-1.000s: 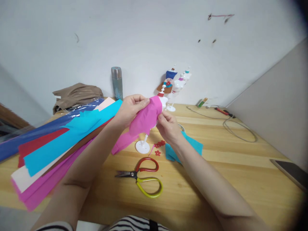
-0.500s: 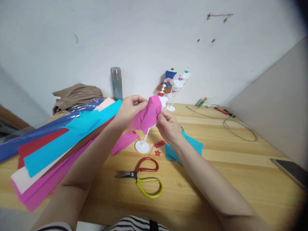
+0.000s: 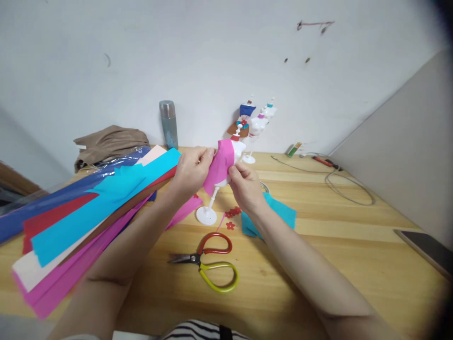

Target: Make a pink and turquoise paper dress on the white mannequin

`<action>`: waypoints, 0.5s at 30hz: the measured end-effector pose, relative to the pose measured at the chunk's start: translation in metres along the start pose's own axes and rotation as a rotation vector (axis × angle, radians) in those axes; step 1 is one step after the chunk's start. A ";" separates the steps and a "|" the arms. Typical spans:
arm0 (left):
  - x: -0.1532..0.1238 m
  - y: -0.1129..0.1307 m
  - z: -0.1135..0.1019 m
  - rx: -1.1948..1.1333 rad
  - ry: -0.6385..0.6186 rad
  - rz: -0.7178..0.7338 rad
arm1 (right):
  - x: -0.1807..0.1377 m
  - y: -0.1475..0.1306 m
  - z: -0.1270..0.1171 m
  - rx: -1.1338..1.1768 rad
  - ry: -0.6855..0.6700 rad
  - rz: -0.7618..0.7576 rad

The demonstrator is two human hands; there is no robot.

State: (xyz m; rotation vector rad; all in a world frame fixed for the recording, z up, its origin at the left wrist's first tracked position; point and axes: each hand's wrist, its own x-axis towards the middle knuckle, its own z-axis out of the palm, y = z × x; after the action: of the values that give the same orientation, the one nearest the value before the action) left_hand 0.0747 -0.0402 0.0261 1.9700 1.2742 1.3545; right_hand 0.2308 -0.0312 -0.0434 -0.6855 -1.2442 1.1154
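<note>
A small white mannequin (image 3: 239, 150) on a round-based stand (image 3: 206, 216) tilts between my hands, a red band at its neck. Pink crepe paper (image 3: 221, 163) lies across its front. My left hand (image 3: 195, 171) pinches the paper's left edge. On the other side, my right hand (image 3: 245, 182) has thumb and finger closed on the paper's right edge against the mannequin's body. Below lie scissors (image 3: 201, 259) with one red and one yellow handle, several red flower pieces (image 3: 231, 212), a pink paper piece (image 3: 184, 211) and a folded teal piece (image 3: 271, 215).
Coloured paper strips (image 3: 102, 208) fan out at left, near a brown cloth (image 3: 111, 144) and a steel flask (image 3: 168, 123). More dressed mannequins (image 3: 258, 123) stand by the wall. A cable (image 3: 332, 182) and a phone (image 3: 424, 250) lie at right.
My left hand has drawn the pink paper in closer to the mannequin, so it now lies more snugly around the body. My right hand keeps its hold at the other edge.
</note>
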 end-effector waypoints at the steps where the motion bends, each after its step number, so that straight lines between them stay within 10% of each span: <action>1: -0.002 0.004 -0.001 0.022 -0.038 0.013 | 0.000 0.000 0.000 0.010 0.007 -0.009; 15: -0.021 0.017 0.015 -0.144 -0.163 0.044 | 0.000 -0.003 0.000 -0.036 0.016 -0.046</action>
State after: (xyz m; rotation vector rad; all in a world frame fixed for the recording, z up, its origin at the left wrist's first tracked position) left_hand 0.0928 -0.0644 0.0218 1.9738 1.0359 1.2402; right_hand 0.2320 -0.0326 -0.0408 -0.6878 -1.2631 1.0500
